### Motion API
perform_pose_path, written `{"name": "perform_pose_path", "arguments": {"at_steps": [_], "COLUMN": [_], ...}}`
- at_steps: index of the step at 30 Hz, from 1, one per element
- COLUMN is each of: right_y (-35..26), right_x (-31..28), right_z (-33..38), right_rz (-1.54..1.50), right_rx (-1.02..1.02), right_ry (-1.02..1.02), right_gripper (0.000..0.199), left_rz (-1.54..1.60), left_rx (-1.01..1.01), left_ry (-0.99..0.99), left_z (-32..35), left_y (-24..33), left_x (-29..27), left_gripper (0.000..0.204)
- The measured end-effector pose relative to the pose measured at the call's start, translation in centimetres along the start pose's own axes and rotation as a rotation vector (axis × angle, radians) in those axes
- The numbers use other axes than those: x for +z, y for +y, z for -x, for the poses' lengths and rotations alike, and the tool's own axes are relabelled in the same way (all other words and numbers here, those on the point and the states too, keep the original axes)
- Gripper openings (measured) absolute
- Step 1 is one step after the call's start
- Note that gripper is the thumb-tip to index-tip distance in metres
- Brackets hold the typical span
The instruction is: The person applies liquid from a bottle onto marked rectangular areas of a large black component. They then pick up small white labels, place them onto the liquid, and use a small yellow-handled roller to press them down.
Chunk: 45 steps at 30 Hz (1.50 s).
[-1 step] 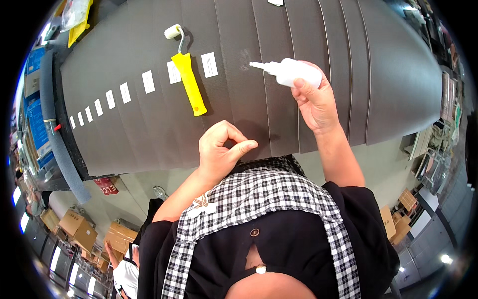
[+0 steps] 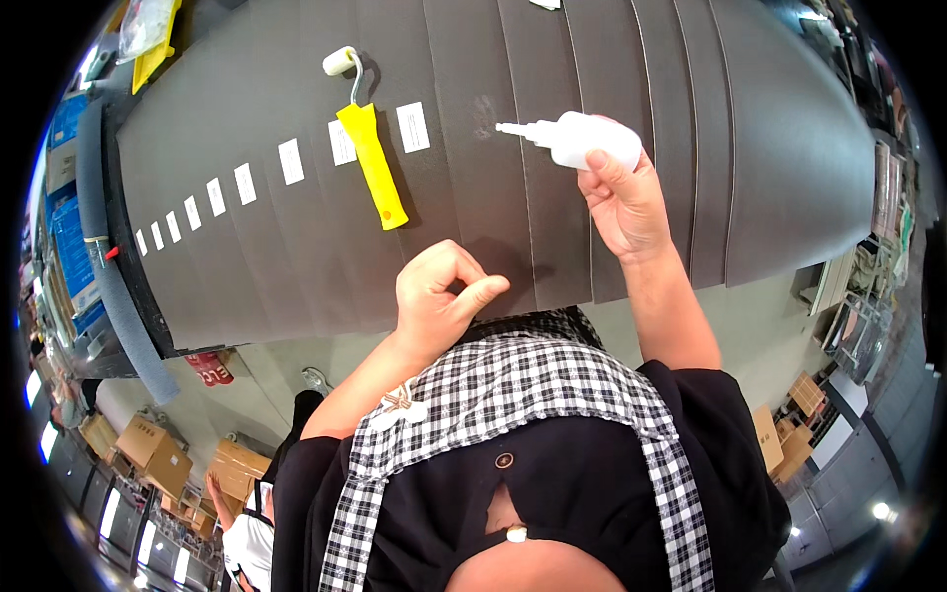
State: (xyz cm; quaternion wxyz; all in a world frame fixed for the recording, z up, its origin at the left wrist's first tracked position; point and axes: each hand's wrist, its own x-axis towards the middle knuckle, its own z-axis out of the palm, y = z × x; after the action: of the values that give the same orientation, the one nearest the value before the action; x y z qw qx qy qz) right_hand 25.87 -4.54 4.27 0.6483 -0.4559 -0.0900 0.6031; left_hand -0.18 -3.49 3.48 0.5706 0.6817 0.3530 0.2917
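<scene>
Over the near edge of the table (image 2: 769, 197), which is covered with overlapping dark grey sheets (image 2: 552, 59), we hold our two hands above the surface. Our right hand (image 2: 623, 202) is wrapped around a white squeeze bottle (image 2: 582, 138), fingers curled over its body from the near side, with the thin nozzle pointing toward the left end of the table. The nozzle tip sits just beside a faint pale smudge (image 2: 483, 113) on the grey sheet; we cannot tell whether it touches the surface. The bottle lies roughly level, a little past the middle of the table toward its right end.

Our left hand (image 2: 444, 296) hangs at the near edge, loosely curled with the thumb and forefinger pinched toward each other; whether anything small sits between them we cannot tell. It is well apart from the bottle.

Further toward the far edge, a small roller with a yellow handle (image 2: 370, 163) lies flat on the sheets, its white roller head (image 2: 338, 61) at the far end and the handle angled back toward us. A row of small white labels (image 2: 291, 161) runs along the sheets from beside the roller toward the left end of the table, one label (image 2: 412, 126) lying just to the right of the handle. At the far left corner sits a yellow item under clear plastic (image 2: 148, 35). Along the left end runs a grey foam tube (image 2: 113, 296). Below the table, cardboard boxes (image 2: 158, 454) stand on the floor.
</scene>
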Motion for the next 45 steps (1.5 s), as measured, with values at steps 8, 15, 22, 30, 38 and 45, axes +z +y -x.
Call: {"name": "perform_pose_path", "arguments": {"at_steps": [8, 15, 22, 30, 38, 45], "right_y": [1.0, 1.6, 1.9, 2.4, 1.7, 1.4], "right_x": [1.8, 2.8, 3.1, 3.6, 3.5, 3.2], "right_z": [-2.4, -4.2, -5.8, -6.7, -6.5, -6.4], "right_rz": [-0.115, 0.561, 0.815, 0.881, 0.942, 0.975], "right_rx": [-0.142, -0.656, -0.815, -0.917, -0.901, -0.957], "right_ry": [0.040, -0.102, -0.116, -0.142, -0.109, -0.118], "right_gripper": [0.043, 0.033, 0.030, 0.030, 0.030, 0.031], "left_rz": [-0.145, -0.118, -0.134, -0.123, -0.116, -0.113], "left_rx": [0.146, 0.188, 0.185, 0.190, 0.204, 0.205], "left_ry": [0.019, -0.028, -0.039, -0.043, -0.040, -0.042], "left_z": [-1.1, -1.5, -1.7, -1.7, -1.8, -1.9], "left_y": [-1.7, -2.2, -2.5, -2.6, -2.7, -2.4], "left_x": [2.1, 1.6, 1.8, 1.7, 1.8, 1.8], "left_gripper": [0.016, 0.018, 0.017, 0.017, 0.016, 0.015]}}
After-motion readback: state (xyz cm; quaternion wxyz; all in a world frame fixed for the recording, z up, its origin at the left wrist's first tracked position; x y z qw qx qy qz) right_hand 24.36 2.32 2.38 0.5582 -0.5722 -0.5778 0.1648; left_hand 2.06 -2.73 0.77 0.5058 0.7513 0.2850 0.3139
